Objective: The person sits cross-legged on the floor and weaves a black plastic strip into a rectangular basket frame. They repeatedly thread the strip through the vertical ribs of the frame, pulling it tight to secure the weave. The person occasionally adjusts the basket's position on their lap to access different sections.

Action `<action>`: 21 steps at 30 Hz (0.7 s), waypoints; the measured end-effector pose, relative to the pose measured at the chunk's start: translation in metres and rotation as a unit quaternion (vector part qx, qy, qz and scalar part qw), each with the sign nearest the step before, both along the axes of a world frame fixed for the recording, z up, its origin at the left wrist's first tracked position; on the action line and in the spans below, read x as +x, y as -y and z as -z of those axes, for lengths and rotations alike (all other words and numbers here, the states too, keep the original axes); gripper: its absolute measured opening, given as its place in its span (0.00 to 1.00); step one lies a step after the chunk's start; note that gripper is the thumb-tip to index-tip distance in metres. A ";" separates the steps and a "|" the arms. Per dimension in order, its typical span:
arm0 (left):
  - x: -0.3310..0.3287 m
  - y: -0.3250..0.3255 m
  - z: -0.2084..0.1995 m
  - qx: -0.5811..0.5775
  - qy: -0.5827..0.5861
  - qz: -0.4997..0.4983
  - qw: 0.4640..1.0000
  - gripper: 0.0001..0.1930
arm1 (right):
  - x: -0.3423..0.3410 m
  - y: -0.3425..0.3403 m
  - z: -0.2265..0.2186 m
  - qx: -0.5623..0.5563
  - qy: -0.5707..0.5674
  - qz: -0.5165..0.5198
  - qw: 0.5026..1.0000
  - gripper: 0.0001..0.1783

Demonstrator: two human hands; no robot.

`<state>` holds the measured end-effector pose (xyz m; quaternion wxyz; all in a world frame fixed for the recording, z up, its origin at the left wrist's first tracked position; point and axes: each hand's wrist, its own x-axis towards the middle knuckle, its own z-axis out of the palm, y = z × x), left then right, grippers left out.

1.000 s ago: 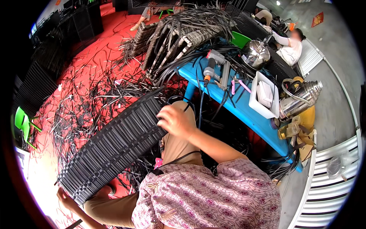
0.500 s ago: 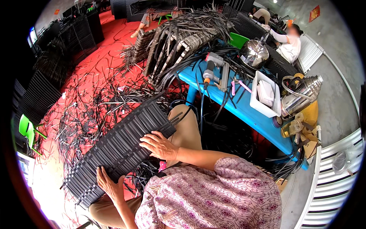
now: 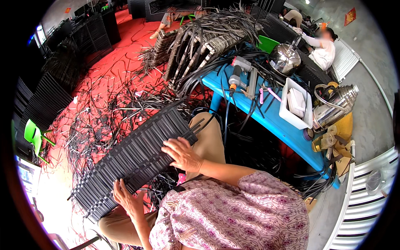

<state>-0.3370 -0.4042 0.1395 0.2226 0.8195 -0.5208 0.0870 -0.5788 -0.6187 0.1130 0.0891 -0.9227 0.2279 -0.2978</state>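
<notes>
A black panel (image 3: 133,154) woven from flat strips lies slantwise across my lap, its far right end near my right knee. My left hand (image 3: 128,201) rests at its near edge toward the left end, fingers stretched over the weave and thumb apart. Farther right along the same edge, my right hand (image 3: 183,155) lies with its fingers spread on the strips. A few loose strip ends (image 3: 202,125) stick out from the panel's right end by my knee. What lies under the panel is hidden.
At the right, a blue bench (image 3: 266,116) carries a nail gun (image 3: 236,77), pink-handled scissors (image 3: 266,93), a white box (image 3: 298,104) and a metal flask (image 3: 333,106). Strip scraps (image 3: 104,121) litter the red floor. A green chair (image 3: 34,137) stands left; another person (image 3: 323,52) sits far right.
The whole view has shifted slightly. My right hand has slid a little up and to the right on the panel; my left hand stays near the same edge.
</notes>
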 end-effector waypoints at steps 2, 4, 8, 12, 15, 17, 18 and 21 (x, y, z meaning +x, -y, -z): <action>-0.014 0.014 -0.002 -0.013 -0.013 0.020 1.000 0.53 | -0.006 0.002 -0.002 0.025 -0.020 0.055 0.998 0.52; -0.025 0.030 -0.001 0.004 -0.014 0.053 0.998 0.53 | -0.010 0.006 -0.001 0.016 -0.040 0.071 0.997 0.50; -0.031 0.050 0.000 -0.003 0.020 0.074 0.997 0.48 | -0.011 0.007 0.005 -0.006 -0.033 0.076 0.997 0.48; -0.026 0.043 0.004 0.002 0.021 0.076 0.997 0.46 | -0.009 0.004 0.008 0.007 -0.035 0.089 0.995 0.46; -0.017 0.026 0.009 0.002 -0.056 0.046 0.997 0.49 | -0.011 0.006 0.007 0.028 -0.027 0.081 0.996 0.45; -0.002 0.011 0.006 -0.029 -0.027 0.007 0.999 0.52 | -0.011 0.007 0.006 0.017 -0.018 0.083 0.996 0.45; 0.006 0.005 0.003 -0.027 -0.010 -0.050 0.998 0.54 | -0.011 0.006 0.005 0.017 -0.019 0.085 0.996 0.46; 0.030 -0.015 -0.017 0.050 -0.040 -0.108 0.992 0.52 | -0.005 0.001 -0.001 0.032 -0.013 0.100 0.994 0.45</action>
